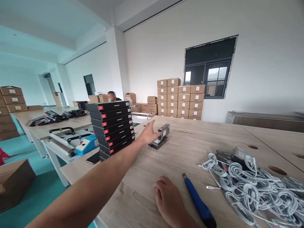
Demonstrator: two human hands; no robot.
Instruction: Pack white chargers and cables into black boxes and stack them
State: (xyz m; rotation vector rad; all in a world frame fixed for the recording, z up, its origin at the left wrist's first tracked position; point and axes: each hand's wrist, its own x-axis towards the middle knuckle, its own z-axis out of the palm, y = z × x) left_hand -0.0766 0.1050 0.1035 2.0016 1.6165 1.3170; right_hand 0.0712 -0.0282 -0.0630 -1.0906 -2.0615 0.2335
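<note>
1. The wooden table (142, 171) is the largest thing about the hands, and it bears everything being handled.
2. The stack of black boxes (114, 125) rises at the table's left side, its flat boxes piled unevenly, each with a red mark on its near side.
3. The heap of cables (251, 190) spreads over the right part, pale grey and coiled in loose loops, well apart from both hands.
4. The left hand (148, 134) reaches out over the table, thumb and fingers apart. The step in hand appears to be a reach to the upright box; whether the thumb touches it I cannot tell. Taking hold would call for closing on its sides, with care not to knock the flat box beneath.
5. The right hand (168, 198) lies low over the table, fingers loosely curled; the palm is hidden, so I cannot tell whether it holds anything.
6. The blue tool (198, 201) lies just beside the right hand, metal tip pointing away from the person.
7. The flat box (158, 144) lies near the black stack, dark-sided, with a pale patch on top.
8. The upright box (164, 131) stands on it, small, dark grey, with a paler panel.
</note>
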